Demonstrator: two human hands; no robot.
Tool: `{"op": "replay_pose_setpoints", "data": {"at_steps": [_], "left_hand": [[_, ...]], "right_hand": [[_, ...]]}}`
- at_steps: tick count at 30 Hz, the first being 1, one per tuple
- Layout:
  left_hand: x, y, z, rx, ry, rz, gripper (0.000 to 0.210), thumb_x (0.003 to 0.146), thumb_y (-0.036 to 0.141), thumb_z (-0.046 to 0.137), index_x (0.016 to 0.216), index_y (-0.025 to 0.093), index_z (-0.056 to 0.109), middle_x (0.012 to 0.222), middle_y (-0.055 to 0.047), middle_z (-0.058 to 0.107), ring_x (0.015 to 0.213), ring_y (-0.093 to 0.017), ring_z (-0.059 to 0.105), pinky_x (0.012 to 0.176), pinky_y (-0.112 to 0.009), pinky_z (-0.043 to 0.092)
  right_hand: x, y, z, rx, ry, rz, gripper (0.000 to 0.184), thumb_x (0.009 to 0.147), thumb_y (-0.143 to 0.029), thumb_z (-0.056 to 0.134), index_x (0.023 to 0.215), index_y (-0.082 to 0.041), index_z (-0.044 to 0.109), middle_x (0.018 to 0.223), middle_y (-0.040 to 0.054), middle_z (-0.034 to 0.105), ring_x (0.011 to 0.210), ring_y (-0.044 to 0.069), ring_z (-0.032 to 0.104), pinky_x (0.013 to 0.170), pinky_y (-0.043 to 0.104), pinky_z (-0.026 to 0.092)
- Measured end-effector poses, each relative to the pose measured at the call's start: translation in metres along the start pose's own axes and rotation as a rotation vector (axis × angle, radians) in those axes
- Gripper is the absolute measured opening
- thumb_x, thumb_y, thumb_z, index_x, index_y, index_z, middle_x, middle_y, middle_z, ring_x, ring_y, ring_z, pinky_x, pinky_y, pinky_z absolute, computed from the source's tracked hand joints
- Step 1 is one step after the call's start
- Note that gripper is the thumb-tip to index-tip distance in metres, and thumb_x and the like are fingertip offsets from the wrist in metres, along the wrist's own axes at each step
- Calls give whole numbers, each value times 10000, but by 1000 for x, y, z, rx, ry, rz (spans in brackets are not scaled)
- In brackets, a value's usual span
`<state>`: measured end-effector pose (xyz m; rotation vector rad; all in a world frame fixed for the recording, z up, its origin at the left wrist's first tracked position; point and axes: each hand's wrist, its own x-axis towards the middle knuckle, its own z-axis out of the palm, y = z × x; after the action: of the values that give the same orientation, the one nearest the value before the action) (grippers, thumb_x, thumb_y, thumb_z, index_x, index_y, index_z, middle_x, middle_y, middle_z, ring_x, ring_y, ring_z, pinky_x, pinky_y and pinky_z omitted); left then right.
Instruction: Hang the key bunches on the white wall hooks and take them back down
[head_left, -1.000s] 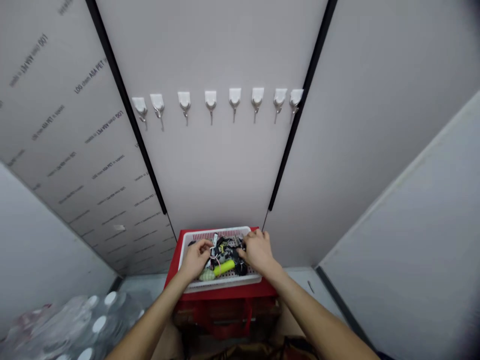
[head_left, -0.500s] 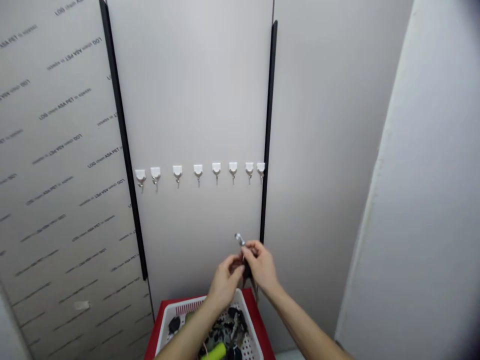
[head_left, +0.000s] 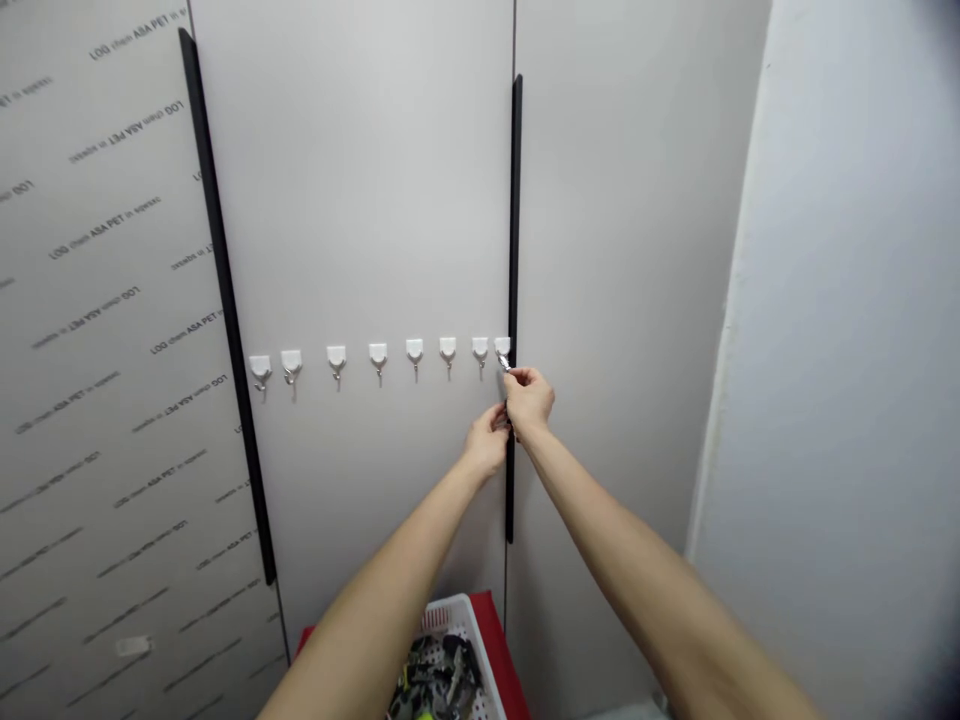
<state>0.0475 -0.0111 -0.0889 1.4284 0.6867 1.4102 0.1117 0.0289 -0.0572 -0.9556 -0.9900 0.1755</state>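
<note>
Lifted since the earlier frame to the row's rightmost hook (head_left: 502,345), a small shiny metal piece (head_left: 505,363) is pinched by the right hand (head_left: 529,398). Just below, the left hand (head_left: 487,438) is curled; whether anything is grasped cannot be told. Jumbled items (head_left: 442,675) are held in the near white basket (head_left: 483,656).

Small silver clip (head_left: 505,364), shiny, upper end tilted up-left out of R hand (head_left: 530,400), rest mostly hidden; overlaps lower part of end hook (head_left: 502,345), upright w/ white backing, far R of row; contact unclear.
</note>
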Motion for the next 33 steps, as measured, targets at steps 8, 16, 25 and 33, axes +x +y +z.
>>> {"op": "replay_pose_setpoints", "data": {"at_steps": [8,16,25,33], "left_hand": [[11,-10,0,62,-23,36,423,592,-52,355,980,86,453,1060,-106,478,972,-134,429,863,-270,305],[13,-13,-7,146,-27,54,430,605,-37,366,1008,92,440,1054,-103,482,978,-149,426,875,-290,301],[-33,-41,-52,390,6,-11,349,630,16,380,956,99,477,980,-92,528,910,-136,468,832,-303,340],[-158,-99,-134,903,-51,-219,274,635,114,391,860,155,543,897,-60,569,840,-150,494,787,-280,343]], "right_hand": [[2,7,-2,20,22,-32,137,548,-239,450,612,-133,509,562,8,534,513,94,459,540,208,361],[9,17,4,101,-65,127,152,535,-249,454,617,-133,508,576,24,570,502,99,481,487,201,363],[-10,30,-12,-182,-98,-25,214,579,-244,431,695,-117,559,655,37,561,603,116,484,604,246,361],[-164,73,-61,-371,-1123,-136,199,623,-162,401,698,-168,585,658,17,578,634,117,487,618,235,356]]}}
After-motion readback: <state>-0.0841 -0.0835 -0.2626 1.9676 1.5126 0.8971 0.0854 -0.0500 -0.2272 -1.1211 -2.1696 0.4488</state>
